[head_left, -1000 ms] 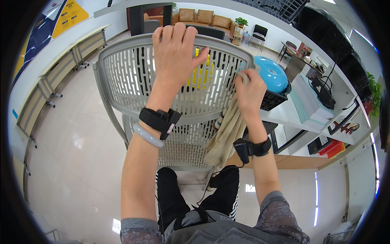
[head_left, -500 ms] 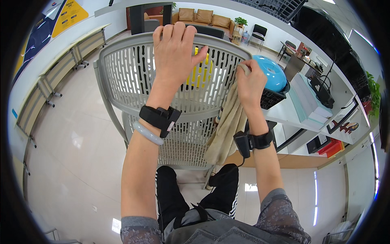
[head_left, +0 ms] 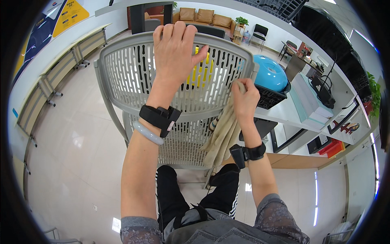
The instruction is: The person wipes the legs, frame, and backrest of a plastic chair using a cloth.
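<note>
A grey plastic chair back [head_left: 122, 81] with rows of slots stands upright before me. Over its top edge hooks my left hand [head_left: 174, 53], its fingers curled on the far side and the thumb lying against the slotted face. My right hand [head_left: 246, 97] is closed on a beige cloth [head_left: 223, 134], pinching its upper part beside the chair's right edge. The cloth hangs in folds below that hand, along the right side of the backrest. Something yellow [head_left: 203, 69] shows through the slots from behind; its kind is hidden.
On my right a white shelf unit [head_left: 284, 112] carries a black basket [head_left: 270, 97] with a shiny blue rounded object [head_left: 270, 73], and a stack of pale boards [head_left: 306, 101]. Folding tables [head_left: 61, 69] line the left wall. A brown sofa [head_left: 205, 18] stands far off.
My right hand has slid down along the chair's right edge, taking the cloth with it. The left hand stays on the top edge.
</note>
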### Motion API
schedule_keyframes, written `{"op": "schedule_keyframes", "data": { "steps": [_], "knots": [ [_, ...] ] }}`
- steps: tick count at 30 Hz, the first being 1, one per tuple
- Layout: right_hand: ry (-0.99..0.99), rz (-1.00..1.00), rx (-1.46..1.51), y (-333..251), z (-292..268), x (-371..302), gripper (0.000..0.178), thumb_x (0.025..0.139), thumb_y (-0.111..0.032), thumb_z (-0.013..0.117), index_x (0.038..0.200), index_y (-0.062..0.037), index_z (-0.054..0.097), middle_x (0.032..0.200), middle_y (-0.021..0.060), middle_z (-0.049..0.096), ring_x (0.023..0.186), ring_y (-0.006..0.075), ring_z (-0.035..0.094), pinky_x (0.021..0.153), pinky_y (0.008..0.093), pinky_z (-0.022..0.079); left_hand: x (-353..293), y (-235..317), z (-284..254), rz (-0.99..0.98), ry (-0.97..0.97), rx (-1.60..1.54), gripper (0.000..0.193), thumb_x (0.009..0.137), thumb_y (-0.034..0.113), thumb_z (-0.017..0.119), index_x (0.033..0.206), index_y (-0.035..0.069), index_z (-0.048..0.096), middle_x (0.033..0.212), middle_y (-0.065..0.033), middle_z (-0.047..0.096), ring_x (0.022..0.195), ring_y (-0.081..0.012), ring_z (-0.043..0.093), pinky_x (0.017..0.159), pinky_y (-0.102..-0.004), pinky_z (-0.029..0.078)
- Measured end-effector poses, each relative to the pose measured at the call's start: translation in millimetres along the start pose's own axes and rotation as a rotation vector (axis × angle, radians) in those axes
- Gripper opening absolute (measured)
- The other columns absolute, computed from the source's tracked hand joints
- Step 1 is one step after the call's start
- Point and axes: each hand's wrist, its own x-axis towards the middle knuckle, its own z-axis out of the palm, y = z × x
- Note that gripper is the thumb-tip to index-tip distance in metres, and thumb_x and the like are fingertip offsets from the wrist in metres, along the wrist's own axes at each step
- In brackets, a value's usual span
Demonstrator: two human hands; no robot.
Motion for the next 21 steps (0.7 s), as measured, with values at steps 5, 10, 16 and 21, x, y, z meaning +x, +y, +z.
{"op": "schedule_keyframes", "data": {
  "steps": [5, 10, 16, 21],
  "knots": [
    [-0.184, 0.173, 0.245, 10.4, -10.3, 2.0, 0.011, 0.082, -0.007, 0.063, 0.088, 0.0025, 0.063, 0.076, 0.0088, 0.067, 0.07, 0.0146, 0.063, 0.067, 0.0295, 0.049, -0.7, -0.8, -0.1, -0.005, -0.009, 0.002, 0.038, 0.077, 0.037, 0.072, 0.101, 0.012, 0.057, 0.093, -0.0035, 0.049, 0.094, -0.023, 0.047, 0.095, -0.0399, 0.032],
    [-0.131, 0.187, 0.379, 18.2, -7.6, 10.6, 0.017, 0.086, -0.014, 0.063, 0.089, 0.003, 0.062, 0.081, 0.0111, 0.067, 0.072, 0.016, 0.061, 0.069, 0.0297, 0.048, 0.1, 0.4, 0.2, 0.002, -0.004, 0.008, 0.039, 0.078, 0.038, 0.072, 0.102, 0.012, 0.057, 0.093, -0.0036, 0.049, 0.095, -0.023, 0.047, 0.095, -0.0403, 0.032],
    [-0.066, 0.128, -0.047, -0.1, -5.7, -0.8, 0.02, 0.086, -0.015, 0.064, 0.09, 0.0043, 0.06, 0.072, 0.0191, 0.063, 0.063, 0.0308, 0.062, 0.064, 0.0359, 0.047, -0.6, -3.2, -1.0, 0.007, -0.001, 0.006, 0.038, 0.078, 0.038, 0.071, 0.102, 0.012, 0.058, 0.094, -0.0033, 0.05, 0.095, -0.023, 0.047, 0.095, -0.04, 0.033],
    [0.094, -0.01, -0.095, -1.7, 3.2, 13.3, 0.015, 0.086, -0.011, 0.061, 0.09, 0.0027, 0.059, 0.071, 0.0208, 0.062, 0.064, 0.0362, 0.063, 0.062, 0.0391, 0.047, -0.2, -3.7, 1.6, 0.01, 0.026, -0.017, 0.037, 0.078, 0.037, 0.072, 0.101, 0.012, 0.058, 0.093, -0.0031, 0.05, 0.094, -0.0227, 0.048, 0.095, -0.0396, 0.033]
  ]
}}
